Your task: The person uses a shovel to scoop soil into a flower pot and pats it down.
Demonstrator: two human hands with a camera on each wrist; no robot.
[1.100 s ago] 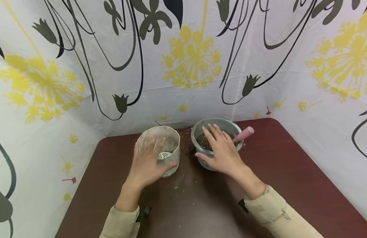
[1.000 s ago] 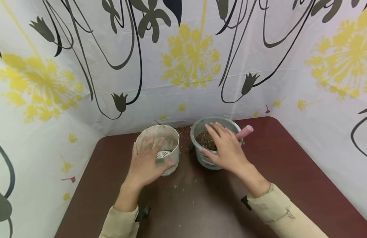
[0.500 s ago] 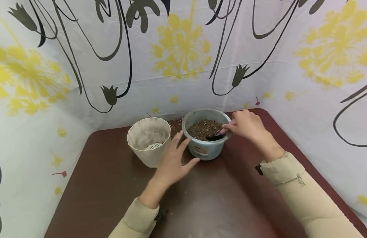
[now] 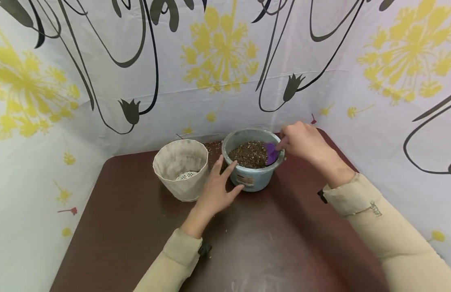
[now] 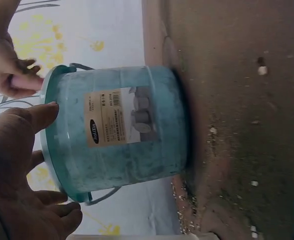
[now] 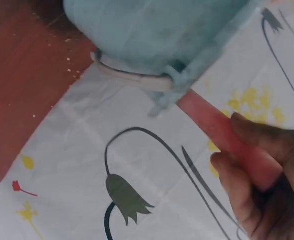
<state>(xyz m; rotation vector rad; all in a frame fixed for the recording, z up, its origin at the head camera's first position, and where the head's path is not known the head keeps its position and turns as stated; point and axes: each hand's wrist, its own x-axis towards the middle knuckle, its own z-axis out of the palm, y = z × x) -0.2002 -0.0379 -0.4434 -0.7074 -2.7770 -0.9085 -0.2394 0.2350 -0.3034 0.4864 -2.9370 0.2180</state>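
Trowel [image 4: 271, 154] aslant; hdl [image 6: 221, 131] up-R

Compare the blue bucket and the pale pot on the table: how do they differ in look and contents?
The blue bucket holds dark soil; the pale pot shows its perforated bottom. The bucket is smoothly round-rimmed, the pot angular-rimmed. The bucket bears a label; the pot's visible side shows none. Both stand open-topped on the table.
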